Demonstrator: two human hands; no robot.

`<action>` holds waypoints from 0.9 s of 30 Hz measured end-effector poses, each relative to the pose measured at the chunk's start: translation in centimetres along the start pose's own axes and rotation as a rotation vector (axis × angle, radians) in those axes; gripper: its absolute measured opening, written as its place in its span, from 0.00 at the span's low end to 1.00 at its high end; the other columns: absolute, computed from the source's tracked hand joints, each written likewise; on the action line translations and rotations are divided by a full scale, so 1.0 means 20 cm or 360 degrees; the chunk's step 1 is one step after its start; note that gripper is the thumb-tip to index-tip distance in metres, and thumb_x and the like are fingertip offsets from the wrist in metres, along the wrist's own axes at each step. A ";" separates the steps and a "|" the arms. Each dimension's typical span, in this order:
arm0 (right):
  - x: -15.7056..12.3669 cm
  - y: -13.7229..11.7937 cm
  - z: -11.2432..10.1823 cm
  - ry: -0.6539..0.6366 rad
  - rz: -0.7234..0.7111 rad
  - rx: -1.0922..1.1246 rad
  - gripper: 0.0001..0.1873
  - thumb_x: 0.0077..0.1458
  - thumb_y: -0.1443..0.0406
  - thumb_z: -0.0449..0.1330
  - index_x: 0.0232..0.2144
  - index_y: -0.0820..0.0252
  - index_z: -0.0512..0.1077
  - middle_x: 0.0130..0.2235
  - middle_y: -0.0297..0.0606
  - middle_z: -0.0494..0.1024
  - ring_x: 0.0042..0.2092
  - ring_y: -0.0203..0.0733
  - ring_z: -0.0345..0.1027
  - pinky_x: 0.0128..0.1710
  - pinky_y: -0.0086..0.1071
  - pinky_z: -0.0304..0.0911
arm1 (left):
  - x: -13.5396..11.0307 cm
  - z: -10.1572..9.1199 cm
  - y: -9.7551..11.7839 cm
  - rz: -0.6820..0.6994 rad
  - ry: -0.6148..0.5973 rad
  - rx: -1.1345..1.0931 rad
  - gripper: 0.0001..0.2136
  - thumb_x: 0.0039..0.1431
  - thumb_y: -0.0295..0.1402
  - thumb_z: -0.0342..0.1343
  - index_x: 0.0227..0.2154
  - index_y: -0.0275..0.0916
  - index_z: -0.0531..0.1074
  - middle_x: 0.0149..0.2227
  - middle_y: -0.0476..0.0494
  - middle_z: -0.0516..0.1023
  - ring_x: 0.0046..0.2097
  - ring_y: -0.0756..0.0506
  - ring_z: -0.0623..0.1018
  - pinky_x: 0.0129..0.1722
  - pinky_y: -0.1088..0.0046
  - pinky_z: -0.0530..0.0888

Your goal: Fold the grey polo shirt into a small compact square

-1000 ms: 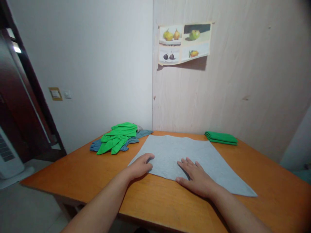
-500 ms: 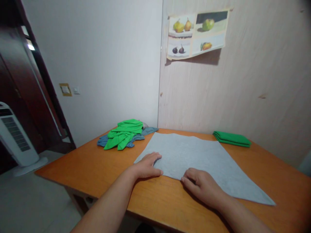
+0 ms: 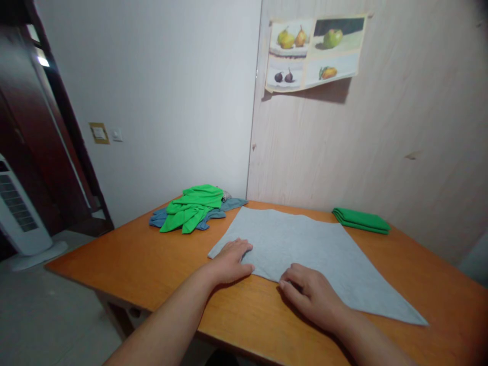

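A grey cloth (image 3: 301, 239) lies spread on the orange-brown table, nearly flat, with a long corner reaching towards the right. My left hand (image 3: 232, 259) rests palm down on its near left part, fingers stretched out and thumb apart along the near edge. At the middle of that same edge is my right hand (image 3: 310, 292), fingers curled and thumb closed against them, pinching the cloth's border. The fingertips of the right hand are partly hidden.
A crumpled pile of bright green cloth (image 3: 194, 203) and blue-grey cloth (image 3: 233, 204) sits at the back left. Towards the back right lies a folded dark green cloth (image 3: 360, 220). Behind the table (image 3: 125, 259) stands a wall; a white tower fan (image 3: 23, 213) is on the floor at left.
The camera view has turned and tilted slightly. Both hands stay in nearly the same places on the grey cloth, which has not visibly changed shape.
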State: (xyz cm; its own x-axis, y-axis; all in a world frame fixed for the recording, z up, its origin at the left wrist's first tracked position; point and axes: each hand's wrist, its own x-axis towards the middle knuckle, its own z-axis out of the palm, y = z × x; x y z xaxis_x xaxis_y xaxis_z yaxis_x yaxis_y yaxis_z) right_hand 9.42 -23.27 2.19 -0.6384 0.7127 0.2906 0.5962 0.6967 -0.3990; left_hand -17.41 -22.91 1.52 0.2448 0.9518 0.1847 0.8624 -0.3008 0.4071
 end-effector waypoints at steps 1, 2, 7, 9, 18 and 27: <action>0.00 0.00 0.00 0.0036 0.0005 0.0001 0.13 0.62 0.59 0.53 0.37 0.54 0.76 0.32 0.35 0.74 0.35 0.39 0.68 0.37 0.32 0.58 | 0.00 0.00 0.01 0.0064 0.0065 -0.0033 0.25 0.53 0.37 0.59 0.55 0.41 0.68 0.62 0.38 0.66 0.64 0.36 0.62 0.63 0.58 0.59; 0.00 0.00 0.00 0.0057 0.0010 -0.0003 0.12 0.62 0.59 0.54 0.40 0.53 0.76 0.33 0.35 0.74 0.35 0.39 0.68 0.37 0.32 0.58 | 0.00 0.00 0.02 0.0138 0.0120 -0.0073 0.22 0.53 0.34 0.58 0.53 0.41 0.70 0.59 0.39 0.69 0.62 0.37 0.65 0.61 0.60 0.62; 0.01 -0.02 0.01 -0.0063 -0.0002 -0.0019 0.12 0.61 0.59 0.54 0.35 0.53 0.77 0.32 0.34 0.72 0.35 0.38 0.68 0.36 0.31 0.57 | -0.01 0.00 0.08 0.0312 0.0198 -0.0165 0.12 0.51 0.25 0.52 0.38 0.40 0.74 0.40 0.45 0.76 0.45 0.44 0.73 0.47 0.69 0.70; 0.01 -0.02 0.02 -0.0043 0.0002 0.0032 0.13 0.62 0.59 0.53 0.31 0.55 0.75 0.31 0.34 0.72 0.34 0.37 0.67 0.36 0.31 0.57 | -0.01 0.00 0.09 0.0321 0.0203 -0.0136 0.11 0.50 0.23 0.51 0.35 0.40 0.75 0.37 0.45 0.75 0.43 0.44 0.73 0.45 0.70 0.69; 0.01 -0.01 0.01 -0.0035 0.0014 0.0000 0.12 0.61 0.59 0.54 0.34 0.53 0.76 0.32 0.35 0.71 0.36 0.39 0.67 0.37 0.32 0.57 | -0.02 -0.04 0.06 0.0288 -0.0046 -0.0056 0.13 0.53 0.24 0.51 0.33 0.43 0.80 0.34 0.47 0.75 0.39 0.46 0.74 0.40 0.73 0.69; 0.02 -0.04 0.02 -0.0117 -0.0035 -0.0056 0.12 0.62 0.60 0.54 0.40 0.49 0.78 0.33 0.35 0.71 0.37 0.39 0.67 0.38 0.32 0.57 | -0.03 -0.05 0.09 0.0329 -0.0089 -0.0106 0.14 0.54 0.26 0.51 0.35 0.45 0.82 0.34 0.47 0.76 0.39 0.46 0.74 0.39 0.75 0.69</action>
State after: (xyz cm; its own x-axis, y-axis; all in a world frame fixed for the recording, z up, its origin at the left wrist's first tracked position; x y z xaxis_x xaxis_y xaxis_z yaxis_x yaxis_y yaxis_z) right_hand 8.58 -23.60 2.28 -0.6848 0.6903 0.2336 0.5977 0.7154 -0.3620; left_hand -16.45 -24.10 3.00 0.4391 0.8707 0.2215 0.7606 -0.4915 0.4241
